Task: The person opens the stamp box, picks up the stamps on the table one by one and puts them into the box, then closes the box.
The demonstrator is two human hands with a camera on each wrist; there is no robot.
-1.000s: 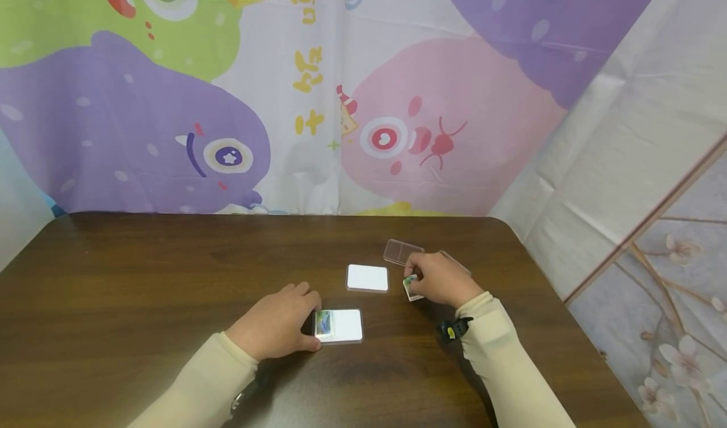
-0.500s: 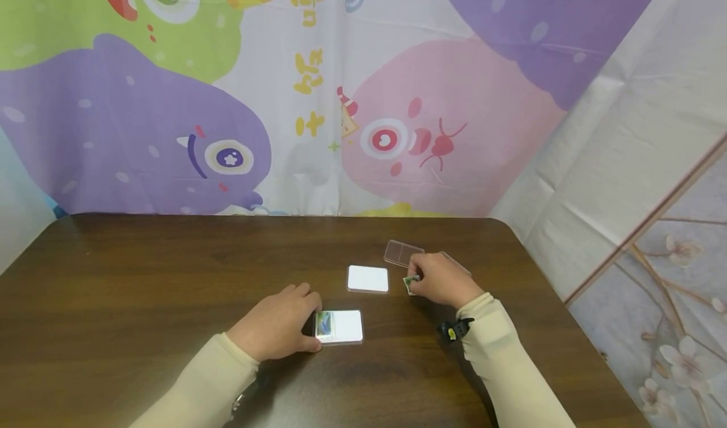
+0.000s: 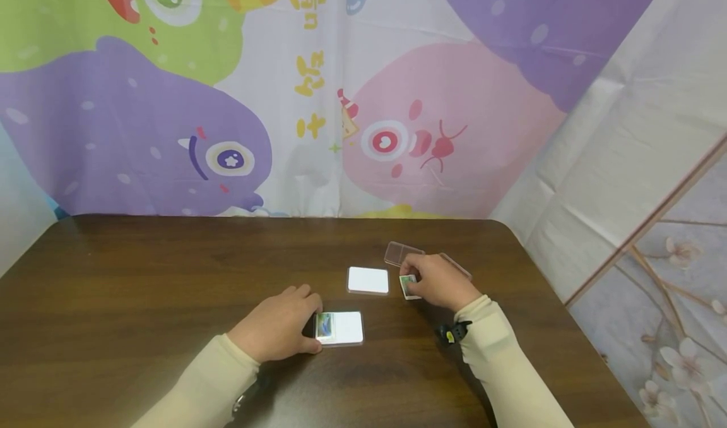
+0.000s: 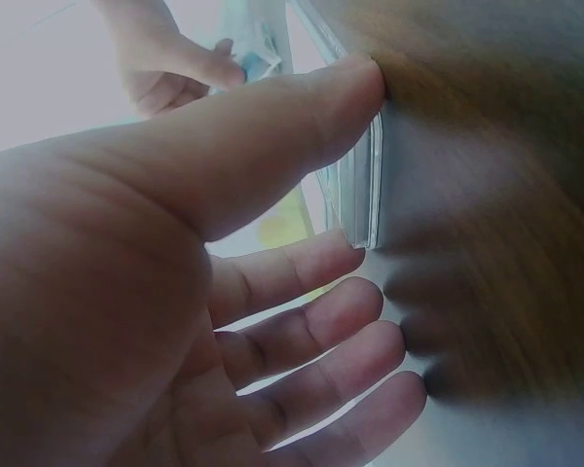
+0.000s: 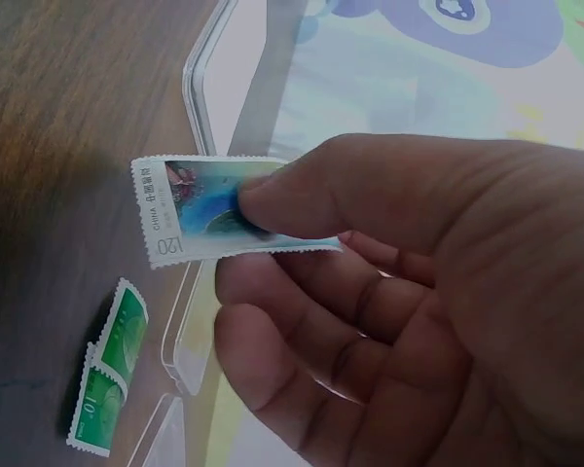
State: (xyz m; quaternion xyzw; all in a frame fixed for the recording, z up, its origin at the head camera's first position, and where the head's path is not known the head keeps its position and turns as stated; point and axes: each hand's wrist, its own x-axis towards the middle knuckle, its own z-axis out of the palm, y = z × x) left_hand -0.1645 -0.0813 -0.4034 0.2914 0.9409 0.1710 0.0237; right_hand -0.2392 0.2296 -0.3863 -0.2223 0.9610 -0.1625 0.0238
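My left hand (image 3: 275, 326) holds a clear flat case (image 3: 349, 327) by its left end, thumb at the near edge and a finger at the far edge. Inside it are a white card and a colourful postage stamp (image 3: 325, 326) at the left. In the left wrist view the thumb and index fingertip meet the case's corners. To the right, my right hand (image 3: 440, 281) pinches another stamp (image 5: 209, 209), blue and perforated, marked 120, between thumb and fingers. Two green stamps (image 5: 122, 336) lie overlapping on the table below that hand, as the right wrist view shows.
A second clear case with a white card (image 3: 368, 280) lies between the hands, a little farther back. Behind it is a transparent lid (image 3: 400, 253); another clear piece (image 3: 457, 266) is partly hidden by the right hand. A patterned cloth (image 3: 307, 182) hangs behind the wooden table (image 3: 142, 257).
My right hand shifts slightly left with the stamp. The stamp, tipped more edge-on half a second ago, now shows more of its face. My left hand keeps its hold on the case.
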